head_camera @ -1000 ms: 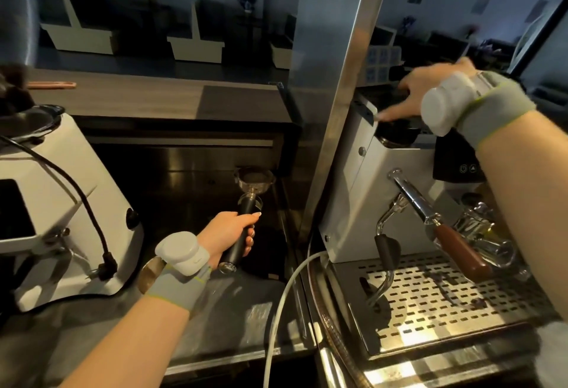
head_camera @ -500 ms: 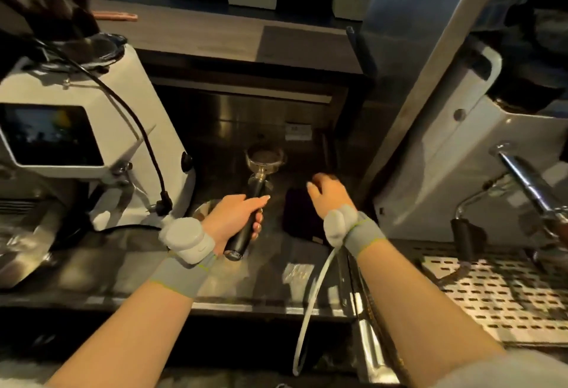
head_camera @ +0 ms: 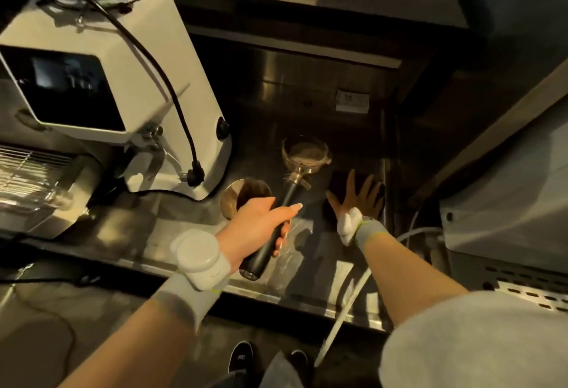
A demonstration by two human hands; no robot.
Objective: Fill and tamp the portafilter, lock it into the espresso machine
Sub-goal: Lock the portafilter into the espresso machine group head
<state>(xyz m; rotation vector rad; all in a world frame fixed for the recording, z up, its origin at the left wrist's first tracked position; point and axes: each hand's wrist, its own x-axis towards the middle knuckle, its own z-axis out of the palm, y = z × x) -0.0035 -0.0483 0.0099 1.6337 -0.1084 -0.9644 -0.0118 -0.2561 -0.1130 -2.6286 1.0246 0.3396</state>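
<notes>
My left hand (head_camera: 259, 223) grips the black handle of the portafilter (head_camera: 305, 157), whose metal basket holds brown coffee grounds and points away from me over the steel counter (head_camera: 129, 227). My right hand (head_camera: 358, 198) lies with spread, straight fingers on a dark mat (head_camera: 336, 180) just right of the portafilter. The white side of the espresso machine (head_camera: 504, 221) fills the right edge. No tamper can be made out.
A white grinder (head_camera: 101, 80) with a dark screen and a black cable stands at the left. A round metal cup (head_camera: 244, 195) sits beside my left hand. A white hose (head_camera: 344, 307) hangs over the counter's front edge. My shoes show below.
My right hand came down from the top of the espresso machine to the dark mat and spread its fingers. The view tilted downward. My left hand kept holding the portafilter.
</notes>
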